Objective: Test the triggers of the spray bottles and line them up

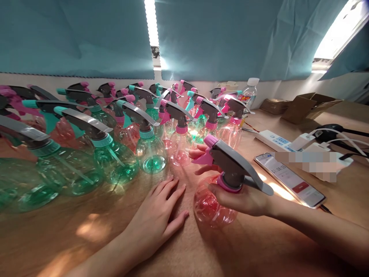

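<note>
A clear pink spray bottle (215, 206) with a grey and pink trigger head is in the grip of my right hand (242, 198). The thumb lies across the neck below the pink collar, and the other fingers reach behind toward the trigger. The bottle leans slightly, and its base is at or close to the tabletop; I cannot tell whether it touches. Palm down on the table, my left hand (157, 211) has its fingers spread and holds nothing. Just beyond its fingertips stand a green spray bottle (151, 154) and a pink spray bottle (180, 148).
Several green and pink spray bottles (115, 161) crowd the left and back of the wooden table (121, 242). At right lie a phone (288, 179), a power strip (273, 139) with cables and a cardboard box (307, 107). A water bottle (250, 94) stands near the wall.
</note>
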Demonstrator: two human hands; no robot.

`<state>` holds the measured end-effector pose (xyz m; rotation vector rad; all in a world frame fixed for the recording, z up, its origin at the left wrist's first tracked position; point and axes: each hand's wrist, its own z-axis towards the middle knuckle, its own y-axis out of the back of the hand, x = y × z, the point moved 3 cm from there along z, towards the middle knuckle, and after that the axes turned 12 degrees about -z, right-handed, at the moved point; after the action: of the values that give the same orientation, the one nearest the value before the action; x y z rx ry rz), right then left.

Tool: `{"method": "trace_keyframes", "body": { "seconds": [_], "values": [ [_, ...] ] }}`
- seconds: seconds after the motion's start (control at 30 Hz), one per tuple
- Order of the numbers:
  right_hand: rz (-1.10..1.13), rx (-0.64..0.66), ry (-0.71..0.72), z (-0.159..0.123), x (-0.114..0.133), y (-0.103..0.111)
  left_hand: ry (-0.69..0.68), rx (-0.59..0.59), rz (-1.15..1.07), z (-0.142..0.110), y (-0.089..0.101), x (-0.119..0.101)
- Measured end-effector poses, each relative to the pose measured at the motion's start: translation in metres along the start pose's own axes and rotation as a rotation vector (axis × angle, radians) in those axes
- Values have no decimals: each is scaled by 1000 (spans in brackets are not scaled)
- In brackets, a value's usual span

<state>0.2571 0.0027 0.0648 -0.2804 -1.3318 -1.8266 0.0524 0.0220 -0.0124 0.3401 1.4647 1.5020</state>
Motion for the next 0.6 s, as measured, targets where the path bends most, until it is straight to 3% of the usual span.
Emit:
{"method": "trace_keyframes", "body": {
  "seconds": [0.27,0.6],
  "values": [
    [29,74,10,-2,-1,-2,8,16,8,1,0,0],
    [33,72,53,2,3,0,8,16,10,2,-1,0]
  ]
}}
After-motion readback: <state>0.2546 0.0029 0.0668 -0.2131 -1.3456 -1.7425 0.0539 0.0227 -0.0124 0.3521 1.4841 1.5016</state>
